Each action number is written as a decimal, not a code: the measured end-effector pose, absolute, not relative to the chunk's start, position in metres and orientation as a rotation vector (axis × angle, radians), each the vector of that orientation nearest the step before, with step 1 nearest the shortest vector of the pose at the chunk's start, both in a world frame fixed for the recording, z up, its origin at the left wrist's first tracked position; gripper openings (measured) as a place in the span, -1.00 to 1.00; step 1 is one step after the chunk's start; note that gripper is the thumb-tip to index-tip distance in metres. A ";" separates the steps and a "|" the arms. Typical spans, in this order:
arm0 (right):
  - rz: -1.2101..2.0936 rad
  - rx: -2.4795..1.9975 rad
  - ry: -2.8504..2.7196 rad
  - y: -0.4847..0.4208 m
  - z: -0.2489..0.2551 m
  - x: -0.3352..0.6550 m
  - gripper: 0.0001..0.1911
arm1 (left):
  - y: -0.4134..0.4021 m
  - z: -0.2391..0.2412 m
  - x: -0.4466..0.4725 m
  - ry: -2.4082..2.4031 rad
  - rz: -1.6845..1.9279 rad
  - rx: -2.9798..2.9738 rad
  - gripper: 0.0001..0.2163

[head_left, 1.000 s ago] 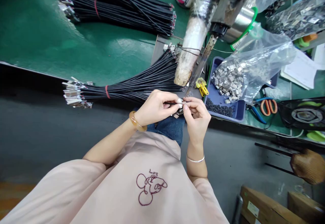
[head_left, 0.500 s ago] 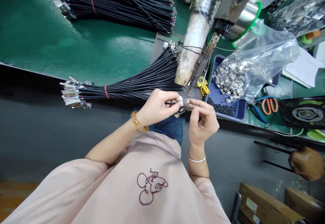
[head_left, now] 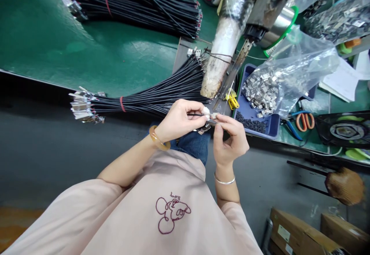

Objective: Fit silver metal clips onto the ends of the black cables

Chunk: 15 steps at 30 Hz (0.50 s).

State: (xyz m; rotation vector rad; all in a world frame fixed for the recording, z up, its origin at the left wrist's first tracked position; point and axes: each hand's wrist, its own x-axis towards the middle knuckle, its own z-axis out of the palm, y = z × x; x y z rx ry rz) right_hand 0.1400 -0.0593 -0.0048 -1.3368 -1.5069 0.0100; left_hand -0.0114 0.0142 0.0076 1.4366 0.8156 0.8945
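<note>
My left hand (head_left: 186, 117) pinches one black cable (head_left: 195, 114) near its end, with white covers on its fingertips. Facing it, my right hand (head_left: 231, 133) holds a small metal connector (head_left: 214, 115) between thumb and fingers. The cable's end and the connector meet or nearly meet; I cannot tell which. Behind my left hand a bundle of black cables (head_left: 150, 95), tied with a red band, lies along the table edge, metal connectors on its left end. Below my fingertips sit a few more metal pieces (head_left: 204, 129), partly hidden.
A blue tray (head_left: 274, 125) holds silvery connectors (head_left: 261, 93), a plastic bag and small black pieces. Over the table leans a wrapped tool (head_left: 215, 68). Pliers (head_left: 303, 122), a yellow tool (head_left: 232, 100) and a solder spool (head_left: 279, 27) stand right. A second cable bundle (head_left: 138, 10) lies behind.
My right hand has shifted slightly left, bringing the connector closer to the cable end in my left hand. The view has moved a little.
</note>
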 end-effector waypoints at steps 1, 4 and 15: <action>0.045 -1.337 -1.484 -0.058 -0.006 0.140 -0.90 | 0.014 0.007 -0.011 0.810 0.887 1.429 -0.91; 0.173 -1.354 -1.378 -0.054 -0.009 0.141 -0.92 | 0.015 0.006 -0.010 0.806 0.890 1.431 -0.87; -0.215 -1.336 -1.658 -0.047 -0.008 0.146 -0.82 | 0.015 0.010 -0.004 0.879 0.927 1.471 -0.83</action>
